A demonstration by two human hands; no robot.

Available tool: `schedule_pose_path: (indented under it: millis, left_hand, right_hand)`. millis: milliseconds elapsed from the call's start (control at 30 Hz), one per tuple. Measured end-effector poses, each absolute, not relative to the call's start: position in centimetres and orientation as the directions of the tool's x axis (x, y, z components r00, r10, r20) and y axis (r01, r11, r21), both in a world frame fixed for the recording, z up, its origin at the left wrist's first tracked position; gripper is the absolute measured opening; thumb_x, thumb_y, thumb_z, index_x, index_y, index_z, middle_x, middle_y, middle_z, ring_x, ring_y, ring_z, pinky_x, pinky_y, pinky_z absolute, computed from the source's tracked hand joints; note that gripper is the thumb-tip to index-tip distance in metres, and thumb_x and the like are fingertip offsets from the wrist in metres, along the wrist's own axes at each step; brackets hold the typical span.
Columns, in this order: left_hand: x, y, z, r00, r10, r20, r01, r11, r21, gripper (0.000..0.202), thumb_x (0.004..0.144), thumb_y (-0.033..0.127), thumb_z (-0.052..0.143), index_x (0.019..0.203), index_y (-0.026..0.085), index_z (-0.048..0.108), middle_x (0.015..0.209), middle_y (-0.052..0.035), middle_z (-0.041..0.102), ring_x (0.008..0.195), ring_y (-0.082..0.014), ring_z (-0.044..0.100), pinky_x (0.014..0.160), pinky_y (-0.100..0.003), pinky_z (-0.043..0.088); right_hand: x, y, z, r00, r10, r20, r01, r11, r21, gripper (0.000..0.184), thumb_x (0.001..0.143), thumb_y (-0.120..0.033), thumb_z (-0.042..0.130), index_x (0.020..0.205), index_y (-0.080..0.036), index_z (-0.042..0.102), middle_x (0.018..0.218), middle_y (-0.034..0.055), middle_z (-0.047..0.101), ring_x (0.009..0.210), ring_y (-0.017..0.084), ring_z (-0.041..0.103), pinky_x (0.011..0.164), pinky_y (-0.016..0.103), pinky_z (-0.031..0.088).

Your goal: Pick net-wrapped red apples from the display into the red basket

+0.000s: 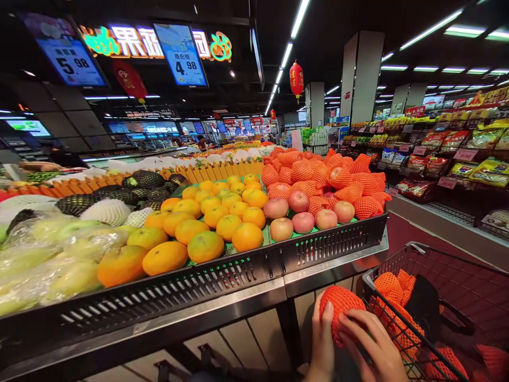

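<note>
Both hands hold an apple in an orange foam net [342, 307], in front of the fruit stand's edge at lower right. My left hand [323, 339] wraps its near left side, thumb up against the net. From the right, the bent fingers of my right hand [371, 339] press on the net. Foam covers the fruit itself. Beyond them, bare red apples [303, 222] line the front of a black crate [338, 239]. Behind these is a heap of netted apples [310, 170]. Just right of my hands, a shopping cart [371, 286] contains several orange-netted fruits [388, 288].
Oranges [217, 216] fill the crate's middle, with plastic-wrapped pale green fruit [59, 265] and dark-netted fruit [95, 199] at left. A metal ledge [246, 297] runs along the stand's front. Shelves of packaged goods [449, 143] stand across the aisle at right.
</note>
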State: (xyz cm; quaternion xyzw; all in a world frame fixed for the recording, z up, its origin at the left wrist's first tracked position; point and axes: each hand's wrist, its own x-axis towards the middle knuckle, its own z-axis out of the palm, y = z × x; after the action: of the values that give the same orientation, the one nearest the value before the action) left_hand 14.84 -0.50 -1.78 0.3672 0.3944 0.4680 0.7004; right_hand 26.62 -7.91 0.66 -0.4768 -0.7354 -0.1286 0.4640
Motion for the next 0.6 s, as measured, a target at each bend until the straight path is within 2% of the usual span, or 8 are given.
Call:
schedule_pose_path:
  millis: [67, 100, 200, 267, 367, 433, 500, 600]
  left_hand:
    - [14.5, -0.6, -0.9, 0.234, 0.964, -0.123, -0.355, 0.203, 0.913, 0.093, 0.079, 0.074, 0.063, 0.143, 0.008, 0.052, 0.152, -0.0207, 0.056, 0.144, -0.0355, 0.051, 0.125, -0.044, 0.039]
    - [14.3, -0.7, -0.5, 0.232, 0.97, -0.078, -0.351, 0.158, 0.923, 0.09, 0.08, 0.074, 0.064, 0.142, 0.008, 0.053, 0.149, -0.0211, 0.059, 0.141, -0.0356, 0.054, 0.122, -0.044, 0.041]
    - [13.7, -0.8, -0.1, 0.208, 0.978, 0.011, -0.35, 0.064, 0.934, 0.092, 0.078, 0.076, 0.068, 0.139, 0.01, 0.055, 0.145, -0.0212, 0.062, 0.137, -0.036, 0.057, 0.12, -0.044, 0.043]
    - [13.4, -1.1, -0.3, 0.202, 0.979, 0.035, -0.342, 0.037, 0.939, 0.094, 0.077, 0.078, 0.068, 0.141, 0.011, 0.053, 0.148, -0.0215, 0.06, 0.139, -0.036, 0.056, 0.121, -0.043, 0.043]
    - [13.0, -1.7, -0.7, 0.22, 0.971, 0.096, -0.281, -0.031, 0.959, 0.095, 0.082, 0.079, 0.065, 0.148, 0.012, 0.05, 0.152, -0.0202, 0.058, 0.141, -0.034, 0.056, 0.121, -0.041, 0.045]
    - [12.6, -2.0, -1.0, 0.27, 0.94, 0.21, -0.182, -0.164, 0.969, 0.094, 0.083, 0.079, 0.064, 0.15, 0.015, 0.051, 0.153, -0.0184, 0.057, 0.141, -0.0336, 0.056, 0.122, -0.04, 0.044]
    - [12.2, -1.9, -1.4, 0.393, 0.864, 0.316, -0.063, -0.317, 0.946, 0.092, 0.086, 0.077, 0.062, 0.154, 0.017, 0.051, 0.157, -0.0171, 0.055, 0.143, -0.0334, 0.055, 0.124, -0.041, 0.043]
    - [11.9, -1.2, -2.2, 0.557, 0.753, 0.35, 0.011, -0.428, 0.904, 0.085, 0.093, 0.072, 0.055, 0.159, 0.02, 0.044, 0.161, -0.0154, 0.05, 0.146, -0.0306, 0.053, 0.124, -0.04, 0.042]
  right_hand:
    - [26.6, -7.4, 0.9, -0.046, 0.554, 0.832, 0.869, 0.433, -0.24, 0.021, 0.113, -0.03, 0.055, 0.13, -0.024, 0.066, 0.119, 0.0094, 0.068, 0.106, 0.021, 0.071, 0.089, 0.028, 0.065]
    - [26.7, -7.3, 1.0, -0.025, 0.548, 0.836, 0.888, 0.396, -0.233, 0.023, 0.114, -0.036, 0.054, 0.128, -0.024, 0.066, 0.119, 0.0096, 0.067, 0.106, 0.021, 0.071, 0.087, 0.028, 0.065]
    - [27.1, -7.4, 0.6, -0.014, 0.586, 0.81, 0.93, 0.305, -0.205, 0.04, 0.114, -0.053, 0.048, 0.137, -0.021, 0.058, 0.128, 0.0123, 0.066, 0.112, 0.025, 0.071, 0.086, 0.033, 0.067]
    - [27.2, -7.5, -0.1, -0.021, 0.611, 0.791, 0.942, 0.278, -0.189, 0.051, 0.113, -0.058, 0.044, 0.143, -0.017, 0.051, 0.131, 0.0157, 0.066, 0.113, 0.029, 0.072, 0.086, 0.037, 0.068]
    - [27.1, -7.5, -1.2, -0.034, 0.647, 0.762, 0.939, 0.281, -0.197, 0.061, 0.111, -0.059, 0.044, 0.148, -0.011, 0.042, 0.133, 0.0206, 0.065, 0.116, 0.032, 0.071, 0.089, 0.04, 0.067]
    - [27.1, -7.6, -1.5, -0.022, 0.665, 0.747, 0.93, 0.288, -0.229, 0.065, 0.108, -0.057, 0.047, 0.151, -0.01, 0.038, 0.137, 0.0228, 0.062, 0.12, 0.034, 0.068, 0.092, 0.041, 0.066]
    - [27.1, -7.7, -1.5, 0.013, 0.663, 0.749, 0.922, 0.281, -0.265, 0.065, 0.104, -0.054, 0.049, 0.149, -0.01, 0.039, 0.137, 0.023, 0.062, 0.12, 0.035, 0.068, 0.093, 0.041, 0.066]
    - [27.3, -8.3, -1.4, 0.059, 0.637, 0.768, 0.927, 0.25, -0.279, 0.063, 0.098, -0.052, 0.053, 0.145, -0.011, 0.044, 0.13, 0.0208, 0.065, 0.113, 0.034, 0.072, 0.09, 0.04, 0.066]
